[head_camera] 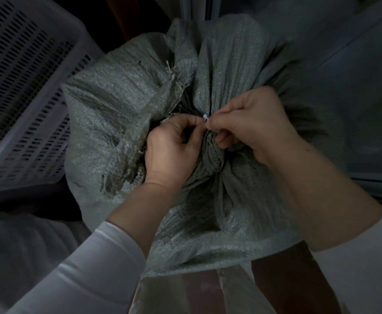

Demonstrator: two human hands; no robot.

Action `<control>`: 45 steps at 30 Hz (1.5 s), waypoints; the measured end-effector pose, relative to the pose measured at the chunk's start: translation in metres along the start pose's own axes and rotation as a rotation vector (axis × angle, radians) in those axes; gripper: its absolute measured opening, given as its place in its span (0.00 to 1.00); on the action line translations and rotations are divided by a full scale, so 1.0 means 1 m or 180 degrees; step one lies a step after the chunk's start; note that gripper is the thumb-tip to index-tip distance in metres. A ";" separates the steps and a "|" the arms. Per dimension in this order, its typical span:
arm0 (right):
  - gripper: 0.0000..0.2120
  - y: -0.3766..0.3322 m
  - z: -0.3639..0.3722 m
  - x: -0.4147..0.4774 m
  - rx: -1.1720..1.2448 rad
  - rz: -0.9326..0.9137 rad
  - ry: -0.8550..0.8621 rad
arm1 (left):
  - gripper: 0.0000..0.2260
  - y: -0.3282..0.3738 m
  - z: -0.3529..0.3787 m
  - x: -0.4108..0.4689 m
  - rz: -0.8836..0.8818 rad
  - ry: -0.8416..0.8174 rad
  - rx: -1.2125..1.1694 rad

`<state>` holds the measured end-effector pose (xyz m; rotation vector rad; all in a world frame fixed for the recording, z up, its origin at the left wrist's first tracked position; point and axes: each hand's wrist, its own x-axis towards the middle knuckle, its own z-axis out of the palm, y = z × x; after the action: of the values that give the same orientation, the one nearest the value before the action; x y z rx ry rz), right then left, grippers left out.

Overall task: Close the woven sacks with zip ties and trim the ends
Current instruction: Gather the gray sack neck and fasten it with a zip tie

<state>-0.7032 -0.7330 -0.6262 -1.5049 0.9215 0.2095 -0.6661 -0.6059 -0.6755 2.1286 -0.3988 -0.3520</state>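
A grey-green woven sack (117, 105) fills the middle of the view, its mouth gathered into a twisted neck (210, 152). A small white zip tie (205, 117) shows at the neck, between my two hands. My left hand (174, 148) pinches the tie from the left with thumb and forefinger. From the right, my right hand (251, 125) pinches it too, other fingers curled against the bunched fabric. Most of the tie is hidden by fingers and folds.
A white perforated plastic crate (26, 91) stands at the left, close to the sack. Grey sacks or covers (355, 75) lie at the right and lower left. A clear plastic sheet (185, 295) and a dark floor show below the sack.
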 end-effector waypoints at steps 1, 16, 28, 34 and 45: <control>0.07 0.000 0.000 0.000 0.0007 0.0000 -0.0004 | 0.08 0.000 0.000 0.000 0.0062 0.0016 0.0026; 0.06 -0.001 -0.005 -0.001 -0.0247 -0.0062 -0.0124 | 0.07 -0.001 -0.003 -0.003 0.1031 0.0063 0.0376; 0.04 -0.004 -0.001 -0.003 -0.0390 -0.0011 -0.0252 | 0.09 0.003 -0.008 -0.010 0.1240 0.0046 0.0862; 0.10 0.000 -0.002 0.000 -0.0146 0.0079 -0.0200 | 0.08 0.003 -0.006 -0.008 0.1291 0.0014 0.0809; 0.09 0.002 0.001 0.003 -0.0098 -0.0015 -0.0182 | 0.08 -0.001 -0.006 -0.005 0.1381 -0.0084 0.0797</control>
<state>-0.7022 -0.7333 -0.6294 -1.5216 0.8727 0.2630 -0.6679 -0.5993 -0.6724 2.2034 -0.9411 -0.0812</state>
